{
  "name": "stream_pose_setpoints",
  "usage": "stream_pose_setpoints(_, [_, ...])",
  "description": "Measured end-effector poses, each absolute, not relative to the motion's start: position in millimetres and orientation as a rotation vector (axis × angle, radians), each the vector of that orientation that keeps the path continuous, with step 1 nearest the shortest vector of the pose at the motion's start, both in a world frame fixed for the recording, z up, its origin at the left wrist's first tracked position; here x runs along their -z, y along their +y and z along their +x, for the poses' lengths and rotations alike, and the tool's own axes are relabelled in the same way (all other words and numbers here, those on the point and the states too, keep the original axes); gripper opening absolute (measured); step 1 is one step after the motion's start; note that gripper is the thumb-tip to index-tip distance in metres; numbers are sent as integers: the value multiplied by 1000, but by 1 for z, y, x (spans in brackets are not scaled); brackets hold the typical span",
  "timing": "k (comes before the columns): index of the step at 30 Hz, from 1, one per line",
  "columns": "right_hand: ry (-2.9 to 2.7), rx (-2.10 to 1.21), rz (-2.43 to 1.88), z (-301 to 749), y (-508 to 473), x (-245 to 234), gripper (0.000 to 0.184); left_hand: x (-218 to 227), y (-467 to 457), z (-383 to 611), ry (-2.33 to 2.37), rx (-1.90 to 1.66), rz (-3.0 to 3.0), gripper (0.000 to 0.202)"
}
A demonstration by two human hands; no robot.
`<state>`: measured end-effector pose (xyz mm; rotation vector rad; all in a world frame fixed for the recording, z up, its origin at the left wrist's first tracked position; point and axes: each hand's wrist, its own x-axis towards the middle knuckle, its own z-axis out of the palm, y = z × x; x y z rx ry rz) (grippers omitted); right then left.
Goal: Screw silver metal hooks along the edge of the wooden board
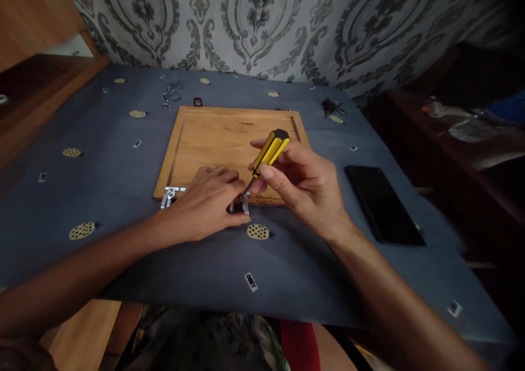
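Observation:
A framed wooden panel (217,144), perhaps a small cabinet door, lies flat on the blue cloth. My right hand (314,187) grips a screwdriver (270,151) by its yellow and black handle, tilted with the shaft pointing down and left. Its tip meets a silver metal fitting (245,202) at the panel's near edge; the exact contact is too small to see. My left hand (209,198) is closed over that edge and holds the fitting between thumb and fingers. Further left, another silver metal piece (168,196) sits at the panel's near left corner.
A black phone (381,204) lies right of the panel. Small loose metal parts (172,93) and a small black object (198,102) are behind it. Dark items (331,107) lie at the back right. A patterned wall (254,26) borders the table's far side.

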<state>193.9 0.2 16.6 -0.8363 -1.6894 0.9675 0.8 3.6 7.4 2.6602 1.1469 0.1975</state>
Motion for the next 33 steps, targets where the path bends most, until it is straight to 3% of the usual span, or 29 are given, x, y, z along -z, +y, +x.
stream_pose_setpoints(11, [-1601,-742,-936,197,-6,-22,21,-8,4,1,1140,-199,2682,31])
stream_pose_setpoints(20, [-1615,-835,-917,193,-1,-16,32,-6,4,0,1135,-234,2678,29])
stream_pose_setpoints(33, [-1615,-865,-888,193,0,-15,32,-7,4,1,1145,-201,2668,33])
